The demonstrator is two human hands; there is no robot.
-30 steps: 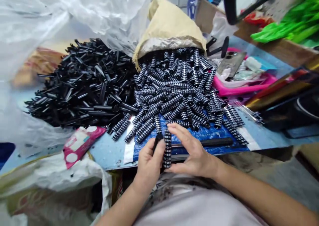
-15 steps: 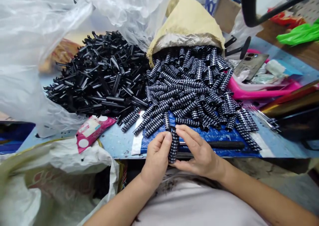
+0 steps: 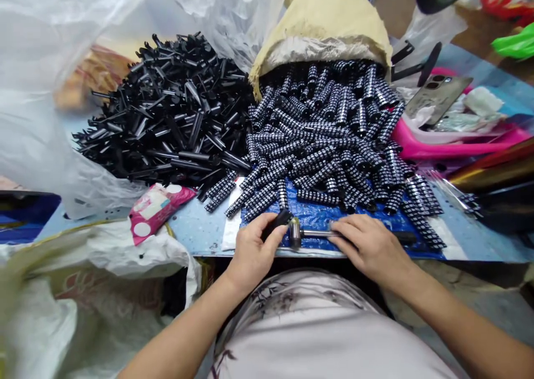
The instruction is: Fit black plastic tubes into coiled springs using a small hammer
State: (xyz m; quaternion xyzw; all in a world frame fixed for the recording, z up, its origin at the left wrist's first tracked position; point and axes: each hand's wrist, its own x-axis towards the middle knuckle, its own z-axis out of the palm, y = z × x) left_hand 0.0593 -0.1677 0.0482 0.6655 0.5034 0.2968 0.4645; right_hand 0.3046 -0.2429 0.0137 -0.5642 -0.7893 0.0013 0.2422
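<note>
Between the thumb and fingers of my left hand is a black number-band cylinder, its dark end toward the hammer and most of it hidden by the hand. My right hand has its fingers over the shaft and black handle of a small hammer lying along the table's front edge. The hammer's metal head is right beside the cylinder. Behind my hands spreads a heap of black cylinders with rows of white digits. Left of that lies a pile of plain black plastic parts.
A yellow-lined sack opens over the digit cylinders. Clear plastic sheeting hangs at left. A pink packet and a white woven bag are near the front left. At right stands a pink tray with a phone.
The digit cylinder, held upright in both hands before, is now tilted in my left hand alone. My right hand has let go of it and moved right onto the hammer.
</note>
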